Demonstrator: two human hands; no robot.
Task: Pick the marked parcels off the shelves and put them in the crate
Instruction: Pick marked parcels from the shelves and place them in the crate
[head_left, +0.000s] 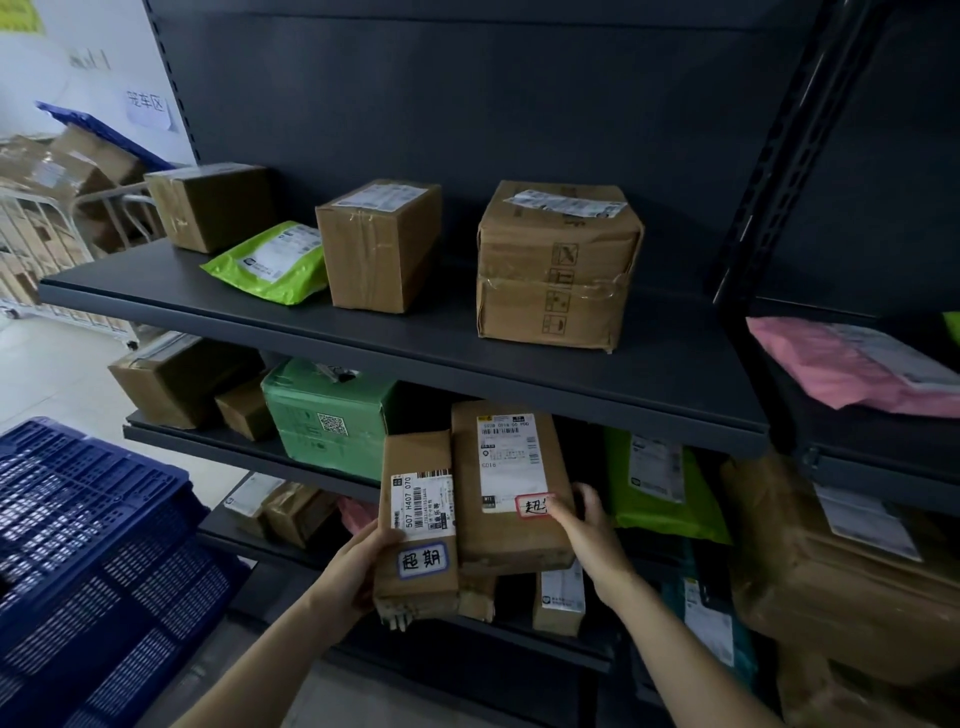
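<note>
My left hand (358, 564) holds the small brown parcel (418, 499) by its lower left edge. The thumb lies on the front face just beside the blue-bordered sticker (422, 559), and the other fingers are hidden behind the parcel. My right hand (592, 535) grips the larger brown parcel (511, 467) at its right edge, with the thumb pressed on the red-bordered sticker (532, 505) and the fingers curled round the side. The two parcels touch side by side in front of the second shelf level, the small one lower and nearer to me.

I count two marked parcels, one in each hand. On the top shelf (415, 338) stand three brown boxes (379, 249) and one green mailer (270, 262). Below it, to the left of my parcels, are two brown boxes and a green wrapped parcel (332, 415). To the right a green bag (660, 483) leans just beside my right hand. A pink mailer (852, 364) lies in the next bay.

The front edge of the top shelf runs just above the top of the larger parcel. The blue crate (93, 545) sits low on my left, well apart from both parcels, with bare floor between it and the shelving.
</note>
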